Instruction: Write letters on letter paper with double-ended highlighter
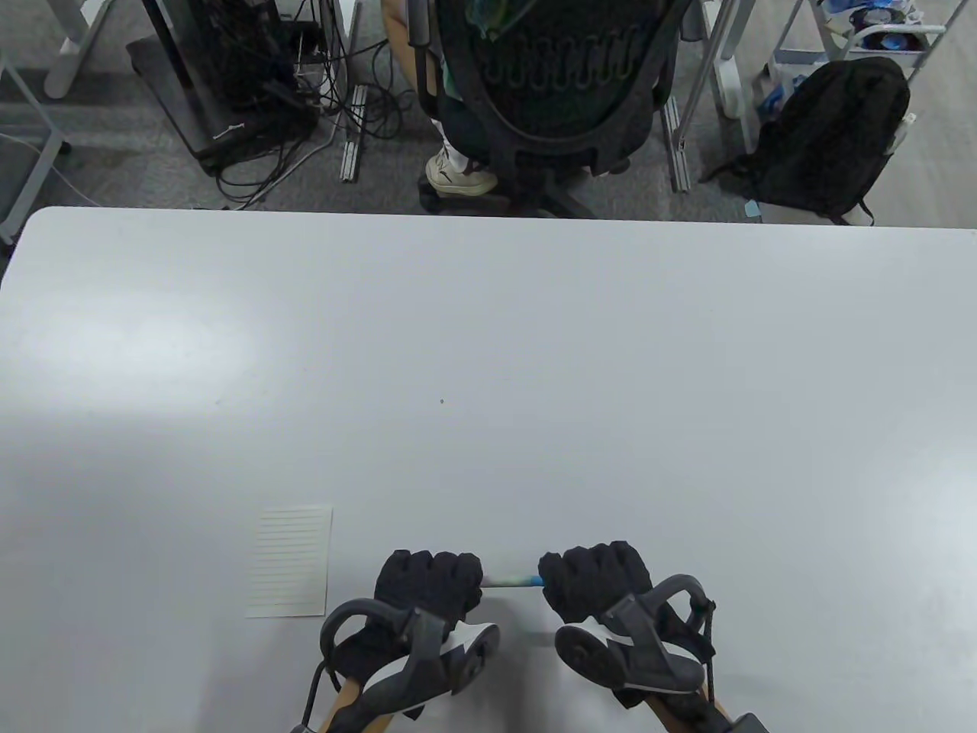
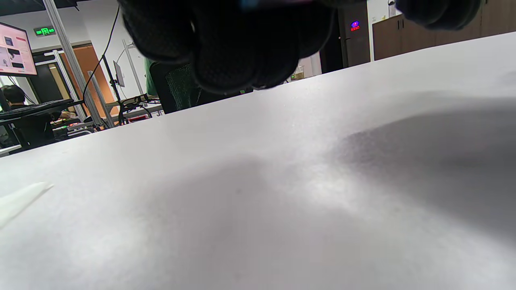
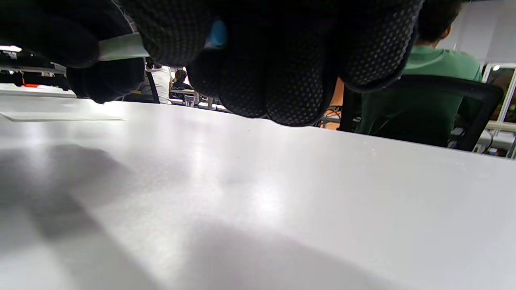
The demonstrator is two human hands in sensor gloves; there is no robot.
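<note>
Counter (image 1: pixel 488 366): white, broad, matte, lit in soft patches, with hand shadows near the front edge.

Office chair (image 1: pixel 561 99): black mesh back, just beyond the far counter edge, occupied by a person in a green top (image 3: pixel 439 68).

Backpack (image 1: pixel 828 137): black, on the floor at far right, well apart from the counter.

Letter paper (image 1: pixel 290 561): small ruled sheet, flat on the counter near the front edge, just left of the left hand, no writing discernible.

Left hand (image 1: pixel 427 584): black sensor glove, tracker strapped on the back, fingers curled into a fist around one end of the highlighter, raised above the counter.

Right hand (image 1: pixel 595 584): black glove, tracker on the back, fingers curled around the opposite end, level with the left hand and near it.

Double-ended highlighter (image 1: pixel 513 582): held horizontally between both fists above the counter, right of the paper; pale barrel with a blue section next to the right hand, both ends hidden inside the gloves.
</note>
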